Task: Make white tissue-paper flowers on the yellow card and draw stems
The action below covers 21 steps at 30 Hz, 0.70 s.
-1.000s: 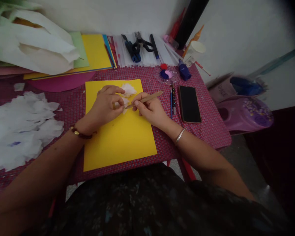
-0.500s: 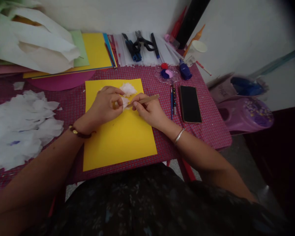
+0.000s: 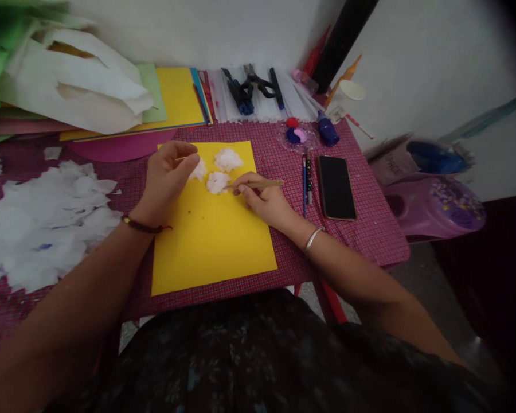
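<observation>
My right hand (image 3: 264, 198) pinches a thin light-brown stick (image 3: 266, 183), its tip touching a white tissue-paper tuft (image 3: 217, 181) on the yellow sheet (image 3: 215, 246). Just above lies a second white tuft (image 3: 229, 159). My left hand (image 3: 167, 175) hovers over the sheet's upper left, fingers bent and thumb apart from them, with nothing visible in its grasp. Beside its thumb is a third white tuft (image 3: 199, 168), partly hidden by the hand.
Cut white tissue pieces (image 3: 51, 223) are heaped at left. A phone (image 3: 337, 188), a marker (image 3: 308, 180) and a paint palette (image 3: 296, 136) lie at right. Scissors (image 3: 255, 83) and coloured sheets (image 3: 176, 97) sit at the back. A purple bin (image 3: 434, 212) stands beyond the table's right edge.
My left hand has let go of the middle tuft and moved left, uncovering it. My right hand keeps the stick at that tuft. The camera view has shifted slightly.
</observation>
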Available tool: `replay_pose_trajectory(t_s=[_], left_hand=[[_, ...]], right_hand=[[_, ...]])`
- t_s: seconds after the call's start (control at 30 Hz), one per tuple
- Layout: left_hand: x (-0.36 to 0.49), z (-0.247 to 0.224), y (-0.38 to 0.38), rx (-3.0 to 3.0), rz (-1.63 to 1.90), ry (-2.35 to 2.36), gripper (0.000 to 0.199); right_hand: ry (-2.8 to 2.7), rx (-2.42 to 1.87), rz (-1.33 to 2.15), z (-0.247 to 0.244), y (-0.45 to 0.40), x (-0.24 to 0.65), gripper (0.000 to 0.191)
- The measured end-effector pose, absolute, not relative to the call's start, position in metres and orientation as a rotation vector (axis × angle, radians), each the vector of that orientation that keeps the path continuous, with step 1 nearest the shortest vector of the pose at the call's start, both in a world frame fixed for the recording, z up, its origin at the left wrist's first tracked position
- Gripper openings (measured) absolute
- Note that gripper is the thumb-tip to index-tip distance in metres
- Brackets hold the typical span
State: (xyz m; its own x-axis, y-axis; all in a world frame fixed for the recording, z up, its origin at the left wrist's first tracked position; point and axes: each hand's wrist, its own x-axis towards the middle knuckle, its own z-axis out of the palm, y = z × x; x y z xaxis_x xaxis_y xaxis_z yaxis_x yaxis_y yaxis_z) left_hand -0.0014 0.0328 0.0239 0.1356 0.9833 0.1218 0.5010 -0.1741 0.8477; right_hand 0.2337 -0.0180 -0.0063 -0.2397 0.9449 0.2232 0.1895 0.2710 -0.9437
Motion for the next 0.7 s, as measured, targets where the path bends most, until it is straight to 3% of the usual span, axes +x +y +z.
replay_pose_trajectory(t_s=[0.17,0.33,0.47,0.6,0.7], left_hand=[[-0.017,0.051,0.034,1.512,1.151,1.484,0.035],[-0.081,0.099,0.038,1.498,1.215,1.586,0.018],[-0.126,0.106,0.025,1.760,0.785,1.819,0.011],[-0.139,0.089,0.006,2.238,0.150,1.999,0.019],[-0.142,0.078,0.002,2.331,0.057,2.036,0.027]], right_hand=[[-1.239,-1.112,1.212,-0.002,-0.012,0.237,0.026],[-1.187,-1.100,1.282,0.009,-0.016,0.238,0.032],[-1.259,-1.101,1.298,0.013,-0.019,0.236,0.034],[-1.283,-1.150,1.300,0.019,-0.022,0.235,0.035],[-1.282,-1.173,1.304,0.023,-0.023,0.233,0.035]])
